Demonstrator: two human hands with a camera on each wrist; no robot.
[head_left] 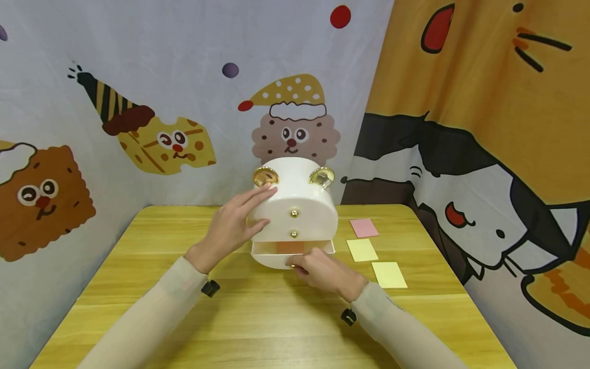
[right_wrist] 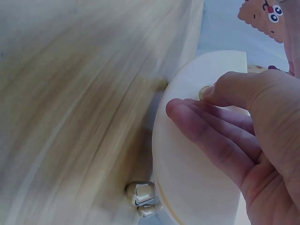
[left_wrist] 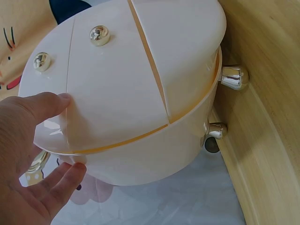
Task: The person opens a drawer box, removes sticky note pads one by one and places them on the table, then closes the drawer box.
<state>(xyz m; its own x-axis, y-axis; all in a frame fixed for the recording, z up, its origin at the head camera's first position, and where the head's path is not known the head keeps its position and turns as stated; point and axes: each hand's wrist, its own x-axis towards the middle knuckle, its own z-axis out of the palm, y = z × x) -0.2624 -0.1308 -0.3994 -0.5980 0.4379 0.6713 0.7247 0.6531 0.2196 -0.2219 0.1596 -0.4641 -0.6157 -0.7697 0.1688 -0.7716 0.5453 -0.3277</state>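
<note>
A rounded white box with drawers (head_left: 295,195) stands on the table, two round gold pieces on its top. Its lowest drawer (head_left: 267,260) is pulled out, and a flat orange-brown patch (head_left: 290,247) shows inside. My left hand (head_left: 232,220) holds the box at its upper left edge; the left wrist view has the thumb (left_wrist: 47,105) on the front and fingertips (left_wrist: 72,176) on the curved side. My right hand (head_left: 329,274) pinches the lowest drawer's small gold knob (right_wrist: 205,92) between thumb and fingers. Two more gold knobs (head_left: 294,213) sit above on the front.
A pink sticky note (head_left: 364,227) and two yellow sticky notes (head_left: 362,250) lie in a slanting row right of the box. The wooden table (head_left: 258,328) meets cartoon-printed cloth (head_left: 184,51) behind and at the sides. Gold feet (left_wrist: 234,77) support the box.
</note>
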